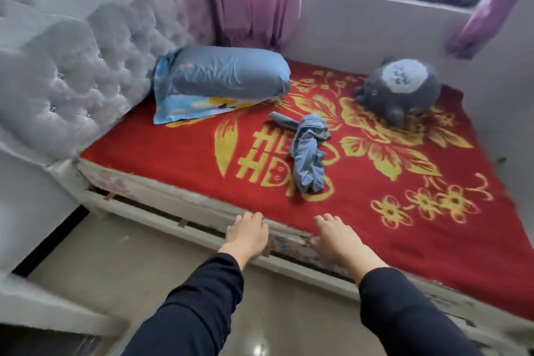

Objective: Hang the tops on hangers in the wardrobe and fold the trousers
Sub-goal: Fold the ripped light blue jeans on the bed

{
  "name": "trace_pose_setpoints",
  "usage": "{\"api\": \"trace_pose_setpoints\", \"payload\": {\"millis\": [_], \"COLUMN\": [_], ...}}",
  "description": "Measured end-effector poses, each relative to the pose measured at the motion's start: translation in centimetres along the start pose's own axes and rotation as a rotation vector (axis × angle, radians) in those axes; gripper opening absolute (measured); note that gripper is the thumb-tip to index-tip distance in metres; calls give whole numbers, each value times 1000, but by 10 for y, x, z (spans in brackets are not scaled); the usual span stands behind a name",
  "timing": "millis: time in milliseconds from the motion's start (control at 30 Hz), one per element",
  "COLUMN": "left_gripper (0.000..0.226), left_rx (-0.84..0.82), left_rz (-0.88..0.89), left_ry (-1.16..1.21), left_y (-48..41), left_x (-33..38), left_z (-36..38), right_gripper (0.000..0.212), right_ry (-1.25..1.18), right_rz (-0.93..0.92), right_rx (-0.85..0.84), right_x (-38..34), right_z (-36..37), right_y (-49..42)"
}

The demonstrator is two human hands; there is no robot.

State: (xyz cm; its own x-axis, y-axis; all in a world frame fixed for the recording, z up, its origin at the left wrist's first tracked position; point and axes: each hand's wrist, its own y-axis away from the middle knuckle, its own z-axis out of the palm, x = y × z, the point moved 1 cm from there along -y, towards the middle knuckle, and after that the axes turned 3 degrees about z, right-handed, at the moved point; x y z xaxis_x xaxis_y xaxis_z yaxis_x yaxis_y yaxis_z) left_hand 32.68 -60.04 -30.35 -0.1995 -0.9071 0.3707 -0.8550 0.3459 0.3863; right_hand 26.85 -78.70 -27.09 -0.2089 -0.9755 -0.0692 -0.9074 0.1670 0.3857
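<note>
Garment: crumpled blue-grey heap mid-blanket, well beyond your reach. Left hand, right hand: fingers loosely extended, palms down at blanket's near edge, holding nothing. Contact unclear.

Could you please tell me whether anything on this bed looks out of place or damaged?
The blue-grey garment lies crumpled in a heap in the middle of the red blanket, not folded. The bed's near edge looks frayed and chipped, with a dark gap showing beneath the mattress.
</note>
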Motion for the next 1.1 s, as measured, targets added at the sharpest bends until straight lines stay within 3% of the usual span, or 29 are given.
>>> {"api": "trace_pose_setpoints", "payload": {"millis": [233, 600, 800, 900, 1000, 1100], "left_gripper": [43, 38, 45, 48, 60, 46], "left_rx": [-59, -185, -109, -15, -45, -55], "left_rz": [40, 35, 51, 79, 3, -20], "left_ry": [-65, -9, 145, 240, 369, 654], "left_y": [-137, -430, -569, -630, -677, -704], "left_x": [48, 73, 81, 83, 77, 72], "left_z": [-15, -17, -10, 2, 23, 39], "right_gripper": [50, 34, 49, 43, 19, 29], "right_ry": [-38, -141, -204, -281, -381, -540], "right_rz": [58, 132, 180, 222, 219, 257], "right_rx": [-53, -198, -232, -232, -213, -132], "right_x": [63, 131, 167, 176, 179, 180], "right_z": [-17, -28, -11, 3, 18, 29], "right_y": [-111, -369, -479, -521, -557, -586]}}
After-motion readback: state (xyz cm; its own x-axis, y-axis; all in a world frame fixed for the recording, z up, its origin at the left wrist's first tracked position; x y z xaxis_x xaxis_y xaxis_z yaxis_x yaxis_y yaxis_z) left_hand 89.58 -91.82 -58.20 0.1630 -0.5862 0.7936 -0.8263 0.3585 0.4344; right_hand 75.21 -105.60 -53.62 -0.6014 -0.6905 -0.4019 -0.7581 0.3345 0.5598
